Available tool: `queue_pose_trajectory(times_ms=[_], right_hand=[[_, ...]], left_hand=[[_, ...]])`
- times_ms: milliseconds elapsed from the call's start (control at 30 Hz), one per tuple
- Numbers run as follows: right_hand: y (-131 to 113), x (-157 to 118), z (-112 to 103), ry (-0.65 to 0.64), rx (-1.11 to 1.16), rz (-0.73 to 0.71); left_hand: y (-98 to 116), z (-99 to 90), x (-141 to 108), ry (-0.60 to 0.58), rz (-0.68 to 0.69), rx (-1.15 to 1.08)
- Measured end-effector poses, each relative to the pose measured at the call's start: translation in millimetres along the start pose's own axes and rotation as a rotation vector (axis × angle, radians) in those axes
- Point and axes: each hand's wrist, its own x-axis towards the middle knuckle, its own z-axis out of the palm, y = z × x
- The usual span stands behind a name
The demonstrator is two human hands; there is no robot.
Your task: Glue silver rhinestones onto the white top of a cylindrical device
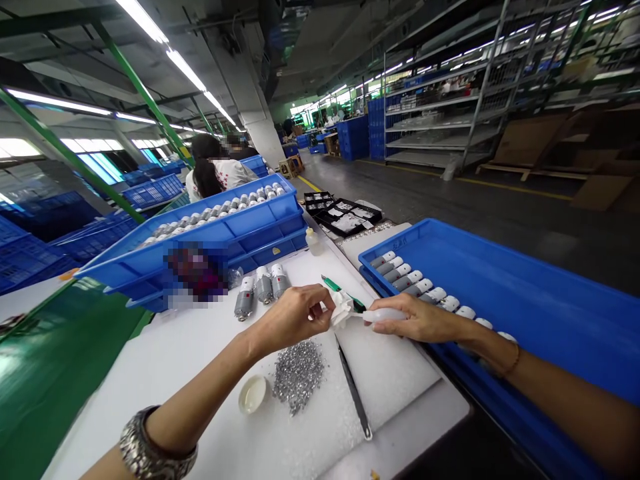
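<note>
My left hand (pixel 305 311) is closed in a pinch on a crumpled white tissue (pixel 342 308) above the white table. My right hand (pixel 419 319) is wrapped round a translucent white squeeze bottle (pixel 387 314), which lies sideways with its thin nozzle touching or very near the tissue. Behind the tissue lies a green utility knife (pixel 331 284). Below my hands are black tweezers (pixel 354 388), a heap of small silvery metal parts (pixel 299 375) and a small round dish (pixel 253 394) with something pale in it. Several grey-and-white cylinders, one a cylinder (pixel 245 299), stand beyond my left hand.
Stacked blue crates (pixel 210 233) holding rows of cylinders stand at the back left. A blue tray (pixel 525 287) with a row of cylinders is on the right, under my right forearm. A small bottle (pixel 314 241) stands at the back. A person (pixel 215 170) sits beyond the crates.
</note>
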Motion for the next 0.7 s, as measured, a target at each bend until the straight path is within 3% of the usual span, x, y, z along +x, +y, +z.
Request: queue_pose_trajectory(times_ms=[100,167,300,433,567,700], right_hand=[[2,1,-3,-0.127,0.028,0.02],[6,-2,-7,-0.147,0.029,0.033],[18,-16,-14,-0.118,0.0,0.081],[19,-23,-12,-0.058,-0.065,0.081],[10,-17,-4,-0.005,-0.161,0.017],[5,-13,3,0.032,-0.283,-0.076]], left_hand=[[-2,1.8,1,0.025,-0.012,-0.018],[-8,-0.9,-2,0.059,-0.043,-0.039],[-29,-13.0,-10,0.177,-0.191,-0.13],[-43,-18.7,-6,0.217,-0.331,-0.347],[-34,-18.0,5,0.206,-0.404,-0.6],[-11,-16.2,8,0.092,-0.409,-0.739]])
